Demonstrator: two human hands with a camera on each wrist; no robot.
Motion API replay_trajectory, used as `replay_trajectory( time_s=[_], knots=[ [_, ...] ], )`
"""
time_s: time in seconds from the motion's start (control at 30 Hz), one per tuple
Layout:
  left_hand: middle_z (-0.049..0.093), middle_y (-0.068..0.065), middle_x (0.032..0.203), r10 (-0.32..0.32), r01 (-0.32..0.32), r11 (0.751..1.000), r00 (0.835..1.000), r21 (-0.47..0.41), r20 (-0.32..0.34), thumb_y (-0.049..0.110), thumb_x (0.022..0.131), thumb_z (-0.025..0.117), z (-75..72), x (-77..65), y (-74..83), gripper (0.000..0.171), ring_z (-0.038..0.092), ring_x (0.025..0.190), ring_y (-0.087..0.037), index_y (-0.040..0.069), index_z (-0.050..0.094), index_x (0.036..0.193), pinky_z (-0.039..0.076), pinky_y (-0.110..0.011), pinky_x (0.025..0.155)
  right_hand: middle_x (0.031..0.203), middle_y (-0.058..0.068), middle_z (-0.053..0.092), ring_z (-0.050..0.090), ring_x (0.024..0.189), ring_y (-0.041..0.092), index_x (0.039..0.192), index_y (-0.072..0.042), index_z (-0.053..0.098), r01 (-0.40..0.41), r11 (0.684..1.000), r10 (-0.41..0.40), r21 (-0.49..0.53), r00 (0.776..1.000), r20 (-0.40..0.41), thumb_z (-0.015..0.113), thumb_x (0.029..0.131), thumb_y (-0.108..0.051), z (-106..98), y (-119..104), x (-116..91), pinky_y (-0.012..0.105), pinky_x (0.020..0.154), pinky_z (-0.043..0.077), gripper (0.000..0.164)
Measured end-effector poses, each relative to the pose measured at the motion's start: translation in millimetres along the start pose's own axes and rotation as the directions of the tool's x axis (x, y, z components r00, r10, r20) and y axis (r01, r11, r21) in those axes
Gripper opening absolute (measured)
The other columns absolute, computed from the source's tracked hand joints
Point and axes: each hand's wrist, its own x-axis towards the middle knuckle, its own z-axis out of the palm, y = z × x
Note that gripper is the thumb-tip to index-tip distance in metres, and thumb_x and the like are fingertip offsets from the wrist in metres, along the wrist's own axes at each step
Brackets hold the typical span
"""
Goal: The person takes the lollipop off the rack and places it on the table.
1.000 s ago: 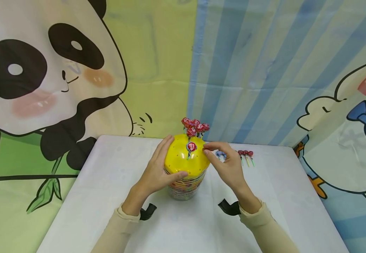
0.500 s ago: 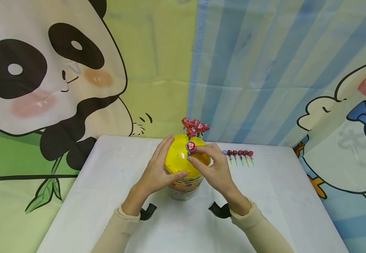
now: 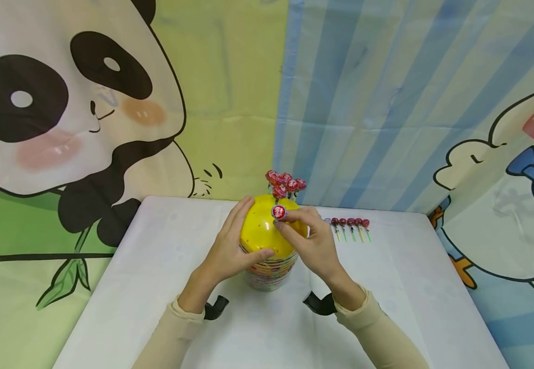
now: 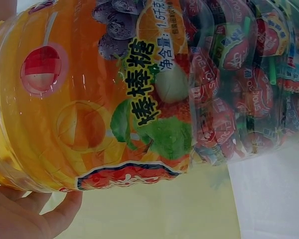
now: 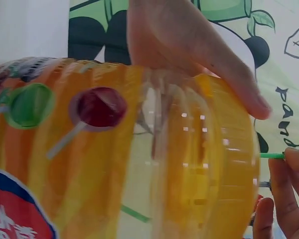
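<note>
A clear ribbed candy jar [image 3: 273, 271] with a yellow, hole-dotted lid [image 3: 258, 230] stands upright on the table. My left hand [image 3: 230, 254] grips its left side near the top, with the thumb across the front edge of the lid. Over the lid, my right hand [image 3: 312, 242] pinches a lollipop [image 3: 278, 211] with a red-and-white wrapper just under its head. The lollipop's green stick [image 5: 272, 155] meets the lid's top in the right wrist view. Several red lollipops [image 3: 285, 183] stand in the far part of the lid. Wrapped candies [image 4: 244, 94] fill the jar.
A row of several dark-red lollipops [image 3: 351, 223] lies on the white table [image 3: 387, 287], behind and right of the jar. A printed cloth backdrop [image 3: 230, 102] with a panda rises at the table's back edge. Black straps hang at both wrists.
My right hand has moved left from the lid's right edge and taken hold of the lollipop below its head. The left hand has stayed in place on the jar.
</note>
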Motion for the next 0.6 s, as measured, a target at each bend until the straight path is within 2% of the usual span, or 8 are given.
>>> replay_trajectory(
  time_s=[0.17, 0.3, 0.47, 0.6],
  knots=[
    [0.014, 0.007, 0.165, -0.008, 0.008, 1.0, 1.0, -0.005, 0.002, 0.061, 0.079, 0.076, 0.4, 0.9, 0.9, 0.106, 0.03, 0.144, -0.025, 0.027, 0.018, 0.161, 0.043, -0.057, 0.102, 0.096, 0.005, 0.067, 0.053, 0.095, 0.023, 0.103, -0.004, 0.075, 0.039, 0.999, -0.039, 0.009, 0.999, -0.03, 0.072, 0.086, 0.009, -10, -3, 4, 0.042, 0.093, 0.046, 0.021],
    [0.015, 0.005, 0.165, -0.013, 0.013, 1.0, 1.0, 0.002, -0.001, 0.062, 0.079, 0.076, 0.5, 1.6, 0.7, 0.107, 0.03, 0.144, -0.026, 0.026, 0.018, 0.161, 0.042, -0.059, 0.102, 0.096, 0.004, 0.067, 0.053, 0.095, 0.022, 0.103, -0.004, 0.075, 0.033, 0.999, -0.035, -0.03, 0.998, -0.061, 0.072, 0.086, 0.008, -24, 2, 2, 0.037, 0.086, 0.044, 0.02],
    [0.014, 0.007, 0.165, -0.019, 0.019, 1.0, 1.0, 0.005, -0.004, 0.06, 0.077, 0.078, 0.8, 2.3, 0.7, 0.107, 0.031, 0.144, -0.028, 0.027, 0.019, 0.161, 0.043, -0.059, 0.101, 0.097, 0.008, 0.07, 0.054, 0.091, 0.019, 0.102, -0.001, 0.075, -0.009, 0.995, -0.003, -0.1, 0.994, -0.113, 0.072, 0.085, 0.012, -44, 16, -6, 0.03, 0.079, 0.042, 0.022],
    [0.014, 0.008, 0.164, -0.026, 0.026, 1.0, 1.0, -0.007, -0.004, 0.058, 0.077, 0.079, 1.0, 1.6, 1.3, 0.107, 0.032, 0.143, -0.029, 0.029, 0.019, 0.161, 0.044, -0.058, 0.1, 0.097, 0.017, 0.069, 0.055, 0.089, 0.014, 0.1, 0.005, 0.074, -0.075, 0.986, 0.054, -0.149, 0.988, -0.142, 0.071, 0.085, 0.014, -58, 23, -14, 0.03, 0.078, 0.043, 0.018]
  ],
)
